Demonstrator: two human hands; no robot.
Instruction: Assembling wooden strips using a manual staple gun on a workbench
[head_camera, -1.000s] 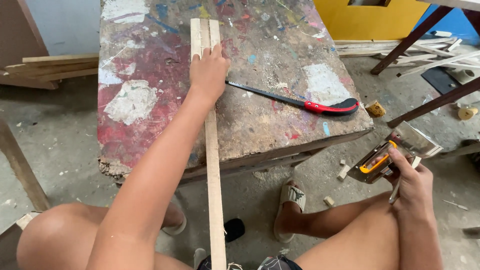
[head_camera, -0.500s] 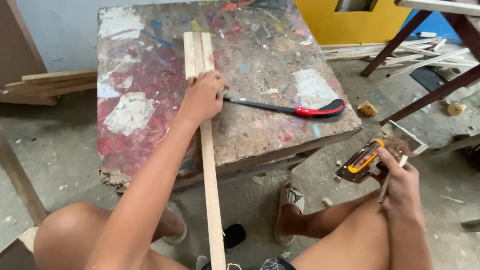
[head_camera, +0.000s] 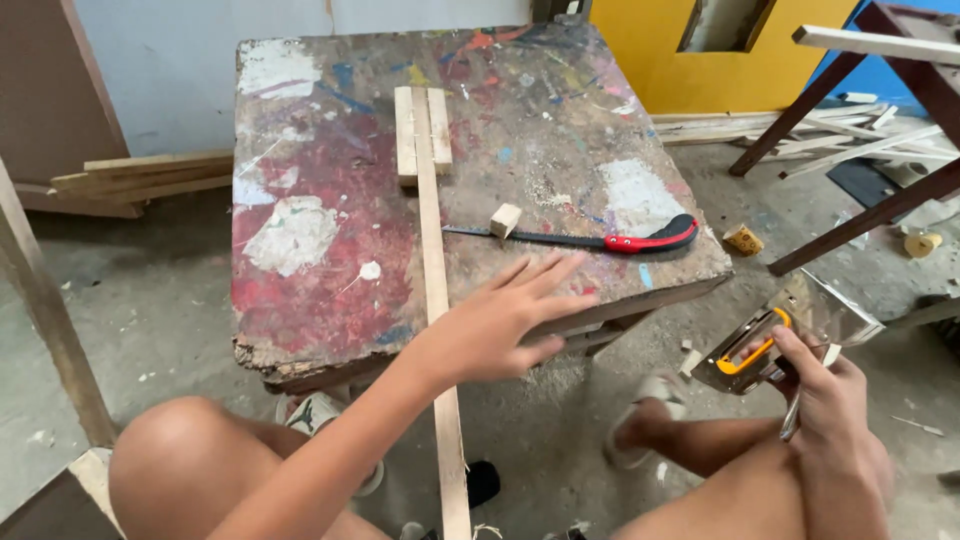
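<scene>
Head view: left hand (head_camera: 505, 325) spread flat over long wood strip (head_camera: 436, 300), right hand (head_camera: 830, 400) clamped on metal tool w/ orange grip (head_camera: 765, 345)

Looks like a pause betw. cuts: left fingers open, hovering at the worktop (head_camera: 300, 250) edge, strip running off it twd the knees. Right hand low beside worktop. Red-handled saw (head_camera: 600, 240) lies flat, small offcut block (head_camera: 505, 220) touching its blade. Worktop rough, paint-splotched, chipped. Next move prob. calls for pinning strip firm, tool brought over
</scene>
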